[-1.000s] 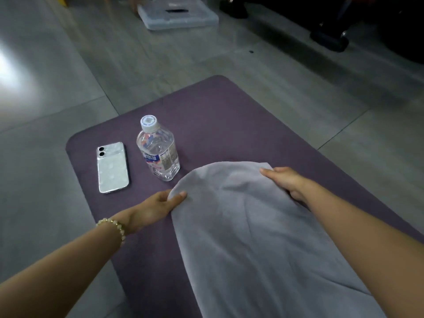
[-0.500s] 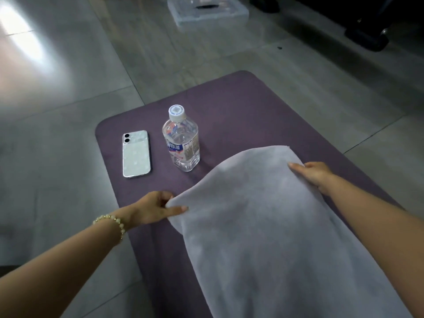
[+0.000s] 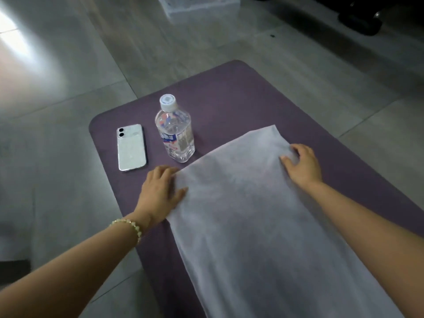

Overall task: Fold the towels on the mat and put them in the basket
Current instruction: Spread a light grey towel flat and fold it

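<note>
Indoors, in what looks like a home: a purple exercise mat (image 3: 229, 95) lies on large glossy grey floor tiles (image 3: 68, 76) crossed by thin grout lines. Daylight glares off the tiles to the mat's far left. On the mat's far left part stands a clear plastic water bottle (image 3: 175, 134), with a white smartphone (image 3: 131, 148) lying face down just beside it. A grey towel (image 3: 252, 214) covers the mat's near part. Beyond the mat's far end sits a translucent lidded storage box (image 3: 202, 8); beyond its far right corner is a dark bulky shape (image 3: 360, 21), too dim to identify.
</note>
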